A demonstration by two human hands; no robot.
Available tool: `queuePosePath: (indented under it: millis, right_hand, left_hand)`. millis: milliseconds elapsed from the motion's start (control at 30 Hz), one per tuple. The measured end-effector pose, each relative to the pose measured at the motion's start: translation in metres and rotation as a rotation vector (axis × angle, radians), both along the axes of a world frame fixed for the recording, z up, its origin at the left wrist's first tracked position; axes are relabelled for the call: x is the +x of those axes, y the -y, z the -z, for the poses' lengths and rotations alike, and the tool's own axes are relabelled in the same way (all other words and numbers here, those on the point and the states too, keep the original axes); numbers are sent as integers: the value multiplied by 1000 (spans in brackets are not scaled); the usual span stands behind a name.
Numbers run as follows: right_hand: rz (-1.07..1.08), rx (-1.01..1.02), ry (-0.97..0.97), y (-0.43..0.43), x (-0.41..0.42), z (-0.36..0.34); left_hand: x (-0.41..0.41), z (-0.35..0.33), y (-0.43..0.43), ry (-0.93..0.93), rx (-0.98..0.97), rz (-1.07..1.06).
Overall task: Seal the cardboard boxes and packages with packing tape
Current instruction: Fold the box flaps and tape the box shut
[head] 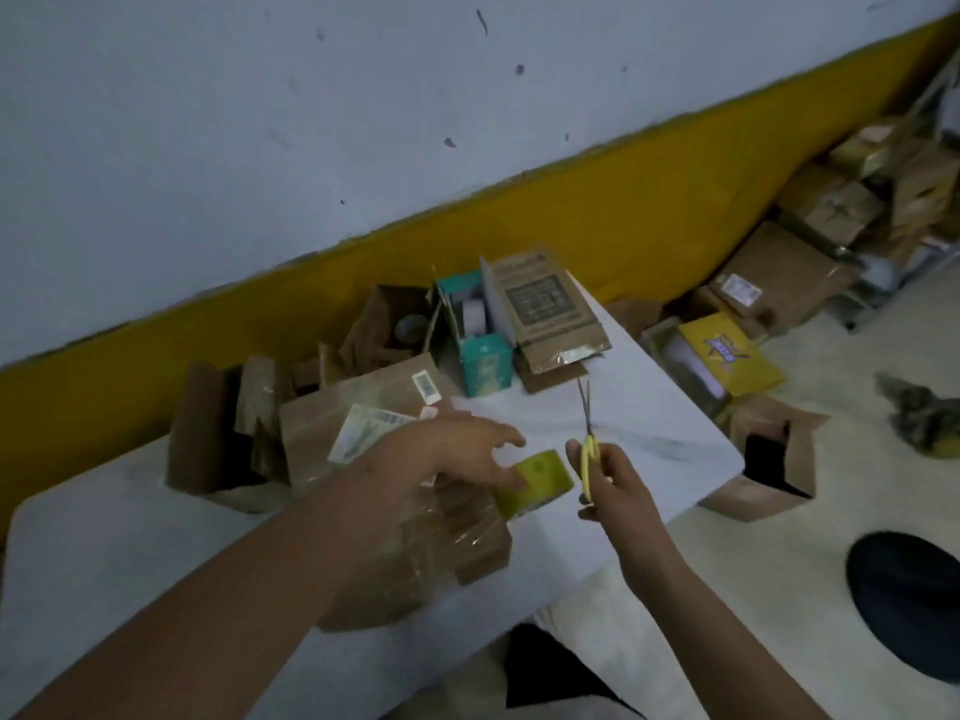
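Gaping teal box (480, 362), white item (474, 317) inside

the tape roll (537, 478) sits on the package (441, 532) on the table (649, 407), scissors (589, 444) just right of it.

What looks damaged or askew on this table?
The printed cardboard box at the table's far end has a ragged, torn lower flap with loose tape hanging. The package under the left hand, which grips the tape roll, is covered in wrinkled, bunched tape. The scissors in the right hand look ordinary.
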State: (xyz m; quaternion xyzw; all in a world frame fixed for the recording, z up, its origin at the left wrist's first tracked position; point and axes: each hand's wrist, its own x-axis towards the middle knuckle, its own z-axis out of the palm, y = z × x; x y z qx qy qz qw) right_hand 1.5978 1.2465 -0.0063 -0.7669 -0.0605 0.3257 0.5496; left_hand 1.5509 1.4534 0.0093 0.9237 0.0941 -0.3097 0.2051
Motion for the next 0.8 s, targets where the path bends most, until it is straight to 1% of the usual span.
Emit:
queuePosePath:
  millis: [33, 100, 200, 267, 333, 367, 500, 567, 600, 700, 800]
  right_hand:
    - [-36, -11, -41, 1, 5, 3]
    - [-132, -32, -101, 3, 11, 7]
    - [-224, -30, -162, 9, 17, 9]
    - [-214, -22, -220, 15, 20, 7]
    - [-201, -28, -281, 19, 20, 4]
    - [-201, -40, -304, 22, 19, 2]
    - [-223, -89, -399, 26, 7, -4]
    - [-271, -133, -427, 29, -2, -8]
    - [-299, -161, -432, 30, -6, -10]
    - [-335, -206, -447, 39, -16, -12]
    - [-338, -206, -454, 47, -22, -18]
  left_hand:
    - [16, 3, -2, -103, -40, 73]
    - [41, 7, -3, -251, -136, 139]
    - [62, 14, -7, -377, -238, 215]
    - [66, 19, -12, -438, -310, 220]
    - [66, 27, -16, -457, -373, 206]
    - [65, 30, -16, -437, -383, 202]
    - [62, 44, -12, -272, -296, 295]
    - [63, 46, -11, -238, -314, 274]
    - [64, 46, -12, -251, -357, 245]
    - [65, 46, -17, -397, -532, 116]
    - [62, 45, -20, -500, -594, 39]
